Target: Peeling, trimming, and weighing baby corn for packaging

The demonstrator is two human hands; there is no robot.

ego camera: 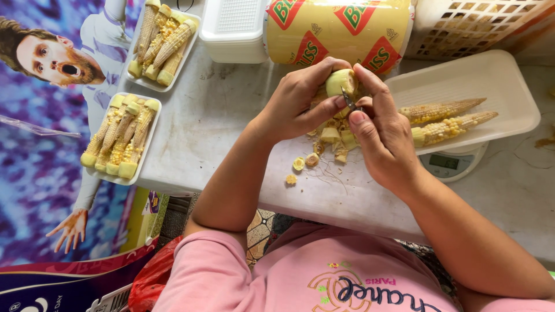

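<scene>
Held above the table (231,115) edge, the corn cob (340,82) is wrapped at its cut, pale-green end by the left hand (300,101), while the right hand (381,138) pinches a small knife (348,99) against it. It looks light, stiff and bumpy, likely gripping best around the firm stalk end; trimmed scraps (329,144) lie beneath

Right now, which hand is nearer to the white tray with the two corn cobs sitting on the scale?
Right. The right hand works a small blade beside the tray, almost touching its near edge. The left hand grips the corn piece farther away, on the side opposite the tray.
</scene>
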